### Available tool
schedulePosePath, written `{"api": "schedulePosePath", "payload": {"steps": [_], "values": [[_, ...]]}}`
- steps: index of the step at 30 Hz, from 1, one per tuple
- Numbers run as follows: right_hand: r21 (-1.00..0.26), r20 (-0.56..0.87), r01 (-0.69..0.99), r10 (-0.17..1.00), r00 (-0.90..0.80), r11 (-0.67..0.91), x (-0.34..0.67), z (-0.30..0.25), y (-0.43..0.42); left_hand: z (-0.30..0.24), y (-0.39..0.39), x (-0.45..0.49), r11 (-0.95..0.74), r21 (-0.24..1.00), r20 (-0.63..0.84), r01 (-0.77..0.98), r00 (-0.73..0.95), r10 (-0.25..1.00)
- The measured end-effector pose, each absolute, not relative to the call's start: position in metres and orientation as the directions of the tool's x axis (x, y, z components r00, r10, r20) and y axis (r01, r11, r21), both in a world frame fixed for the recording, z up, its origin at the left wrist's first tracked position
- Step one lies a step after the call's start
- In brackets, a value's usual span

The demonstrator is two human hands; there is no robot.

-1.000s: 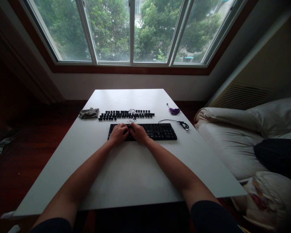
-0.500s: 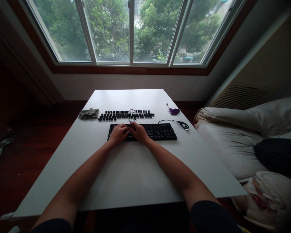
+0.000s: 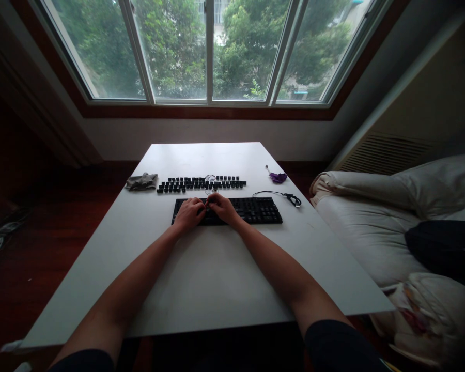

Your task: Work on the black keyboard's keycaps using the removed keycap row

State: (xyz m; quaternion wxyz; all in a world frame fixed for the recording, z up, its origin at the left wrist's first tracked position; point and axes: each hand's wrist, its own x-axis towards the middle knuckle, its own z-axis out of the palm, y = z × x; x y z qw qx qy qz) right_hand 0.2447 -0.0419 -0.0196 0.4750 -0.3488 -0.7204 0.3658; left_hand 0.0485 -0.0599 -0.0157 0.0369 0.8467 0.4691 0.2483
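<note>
A black keyboard lies crosswise on the white table, some of its keys covered by my hands. My left hand rests over its left part with curled fingers, thumb and fingertips close to those of the other hand. Beside it, my right hand pinches what looks like a wire keycap puller, of which only a thin loop shows past the fingers. Whatever lies between the touching fingertips is too small to make out. Loose black keycaps stand in rows just behind the keyboard.
A grey cloth lies at the table's left edge. Toward the right edge are a purple item with a thin stick and the coiled keyboard cable. A pale sofa stands right of the white table; a window is ahead.
My right hand's fingers have shifted slightly and drawn in over the left fingertips, with the wrist a little to the right. My left hand has barely moved.
</note>
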Motion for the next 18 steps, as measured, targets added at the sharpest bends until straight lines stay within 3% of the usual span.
{"api": "schedulePosePath", "payload": {"steps": [12,18], "values": [[-0.914,0.347,0.130,0.908,-0.234,0.383,0.2447,-0.0188,-0.0375,-0.0147,-0.0611,0.0484,-0.557,0.295,0.384,0.776,0.438,0.813],[-0.945,0.318,0.021,0.934,-0.164,0.326,0.2462,-0.0194,-0.0337,-0.0140,-0.0615,0.0488,-0.550,0.307,0.379,0.777,0.430,0.819]]}}
